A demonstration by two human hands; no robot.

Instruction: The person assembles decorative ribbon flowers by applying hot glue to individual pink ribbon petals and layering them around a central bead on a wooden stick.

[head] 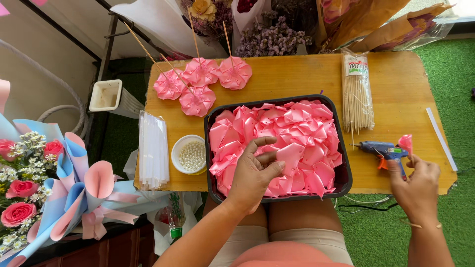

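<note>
Now left hand (253, 173) pinching a pink ribbon petal (291, 157) over black tray (345, 174); right hand (414, 184) gripping blue glue gun (380, 150) on wooden table (297, 76), green turf (445, 69) beyond.

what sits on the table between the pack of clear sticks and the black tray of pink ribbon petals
In the head view, a small white bowl of pearl beads sits between the clear sticks and the black tray.

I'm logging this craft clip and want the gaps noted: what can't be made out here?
- Head view: tray floor, buried under pink folded ribbon petals.
- Glue gun grip, covered by the right hand.
- Which petal the left hand pinches: fingers hide it.
- Bouquet, cut by the left edge.
- Pearl beads: too small to count.
</note>
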